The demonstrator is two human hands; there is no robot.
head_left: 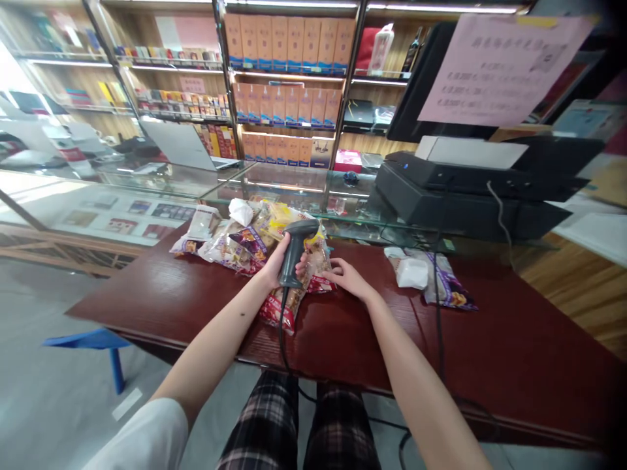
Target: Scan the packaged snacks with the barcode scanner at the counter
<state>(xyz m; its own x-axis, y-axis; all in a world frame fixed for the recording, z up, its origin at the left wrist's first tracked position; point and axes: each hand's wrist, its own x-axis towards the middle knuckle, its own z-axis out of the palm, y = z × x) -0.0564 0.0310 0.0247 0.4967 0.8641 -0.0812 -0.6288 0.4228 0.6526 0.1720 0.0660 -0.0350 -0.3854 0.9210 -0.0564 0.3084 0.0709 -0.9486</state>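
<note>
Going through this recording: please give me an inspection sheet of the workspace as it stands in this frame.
Surface: glossy dark red wooden counter, beside a glass display case.
Job's things: black handheld barcode scanner; heap of packaged snacks.
Clutter: purple-printed packet with a white wrapped item, right of the heap.
Grippers: left hand grips the scanner; right hand rests on the heap.
Cables: scanner cord drops past the counter edge; black cable crosses the counter.
Surroundings: black machine, laptop, shelves of boxed goods, paper notice, blue stool.
</note>
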